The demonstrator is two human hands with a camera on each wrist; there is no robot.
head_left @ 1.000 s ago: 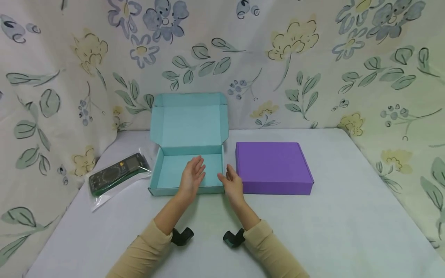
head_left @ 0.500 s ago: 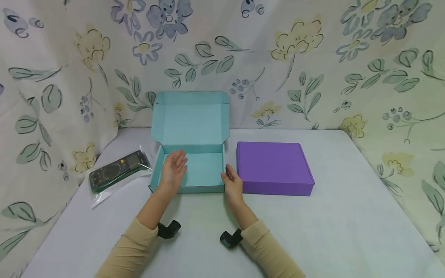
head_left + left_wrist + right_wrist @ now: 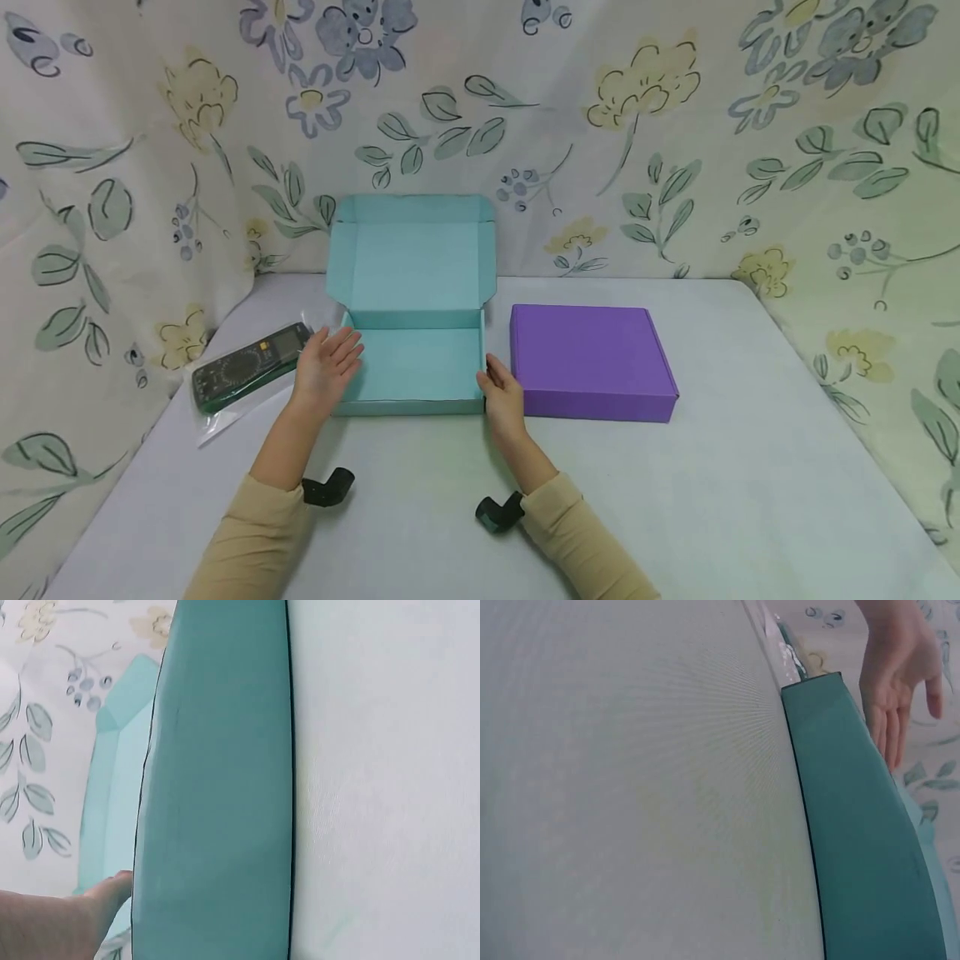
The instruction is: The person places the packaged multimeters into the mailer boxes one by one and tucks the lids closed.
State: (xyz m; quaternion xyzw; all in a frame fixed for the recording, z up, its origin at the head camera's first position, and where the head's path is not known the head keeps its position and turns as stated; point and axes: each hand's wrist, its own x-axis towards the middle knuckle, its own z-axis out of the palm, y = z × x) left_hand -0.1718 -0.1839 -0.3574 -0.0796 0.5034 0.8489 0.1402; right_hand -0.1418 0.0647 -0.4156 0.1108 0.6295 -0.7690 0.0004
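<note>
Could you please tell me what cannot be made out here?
Inside of the purple box: head view, hidden by its closed lid.
Markings on the multimeter: head view, too small.
Left front corner of the teal box: head view, behind the left hand.
Sleeves, upper ends: head view, cut off by the bottom edge.

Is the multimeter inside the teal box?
No; in the head view, the multimeter lies in its clear bag on the table, to the left of the open teal box.

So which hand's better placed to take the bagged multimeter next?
Left, I'd say: the left hand looks free and nearest the bagged multimeter; the right hand is at the right side of the teal box.
</note>
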